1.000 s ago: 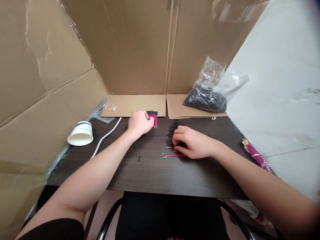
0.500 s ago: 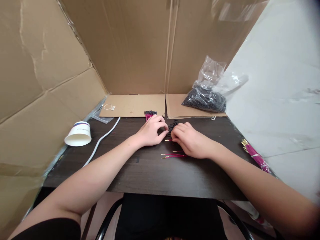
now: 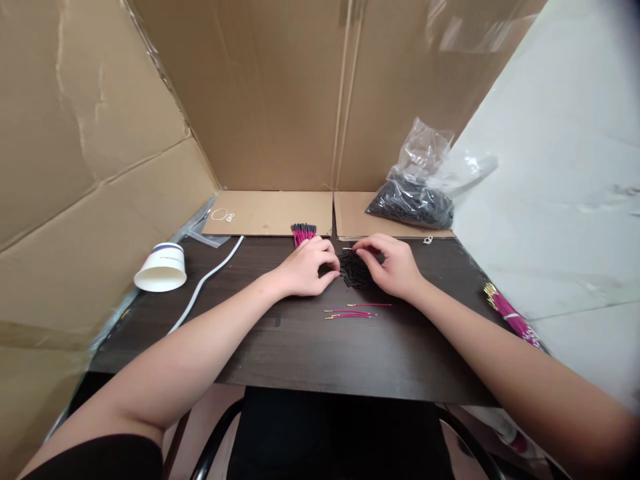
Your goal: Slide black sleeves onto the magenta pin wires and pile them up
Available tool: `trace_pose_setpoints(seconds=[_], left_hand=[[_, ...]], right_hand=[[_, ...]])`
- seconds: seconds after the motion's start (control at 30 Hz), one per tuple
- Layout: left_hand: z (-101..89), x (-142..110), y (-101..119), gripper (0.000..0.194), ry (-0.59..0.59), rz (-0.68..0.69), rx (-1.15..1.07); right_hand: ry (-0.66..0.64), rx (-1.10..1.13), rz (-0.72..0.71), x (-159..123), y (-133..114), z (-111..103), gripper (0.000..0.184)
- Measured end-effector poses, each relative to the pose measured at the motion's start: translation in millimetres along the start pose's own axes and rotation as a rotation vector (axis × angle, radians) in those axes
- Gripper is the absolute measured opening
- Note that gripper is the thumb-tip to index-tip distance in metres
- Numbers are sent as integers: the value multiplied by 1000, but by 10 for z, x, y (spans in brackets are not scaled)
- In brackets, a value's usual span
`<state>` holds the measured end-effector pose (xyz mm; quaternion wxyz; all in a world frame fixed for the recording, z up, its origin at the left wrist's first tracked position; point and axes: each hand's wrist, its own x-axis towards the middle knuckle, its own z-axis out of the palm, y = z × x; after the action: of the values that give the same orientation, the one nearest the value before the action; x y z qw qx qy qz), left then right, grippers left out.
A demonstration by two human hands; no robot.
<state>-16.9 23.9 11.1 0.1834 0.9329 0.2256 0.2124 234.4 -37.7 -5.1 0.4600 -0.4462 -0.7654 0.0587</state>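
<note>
My left hand (image 3: 306,268) rests on the dark table (image 3: 280,353) with its fingers curled in a pinch at the left edge of a small pile of black sleeves (image 3: 353,272); what it pinches is hidden. My right hand (image 3: 393,265) is curled at the pile's right side. It pinches a thin pink wire whose gold tip (image 3: 346,249) pokes out towards the left hand. A few loose pink wires (image 3: 350,312) lie just in front of both hands. A bundle of pink wires capped with black sleeves (image 3: 303,233) lies behind the left hand.
A clear bag of black sleeves (image 3: 413,200) sits at the back right on a cardboard flap. A tipped paper cup (image 3: 162,268) and a white cable (image 3: 205,283) lie on the left. More pink wires (image 3: 510,312) lie at the right edge. Cardboard walls enclose the back and left.
My left hand left the capped bundle and came right to the sleeve pile. My right hand lifted off the loose wires and moved back to the pile, carrying one wire.
</note>
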Motion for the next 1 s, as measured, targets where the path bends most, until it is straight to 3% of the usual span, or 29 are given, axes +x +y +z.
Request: trace_pose_setpoints(seconds=[0.47,0.6,0.83,1.0], left_hand=[[32,-3,47,14,-74,28,85],[45,11,53,13,49,1,26],[94,37,144,11,288,-223,-298],[191,43,123,29,360,-276,-449]], right_hand=[[-28,41,48,-22,-41,32,10],[-18,40,61,-22,-61,22,9],[13,45,84,-24,-93,9,10],[22,46,83,-19,-98,21,9]])
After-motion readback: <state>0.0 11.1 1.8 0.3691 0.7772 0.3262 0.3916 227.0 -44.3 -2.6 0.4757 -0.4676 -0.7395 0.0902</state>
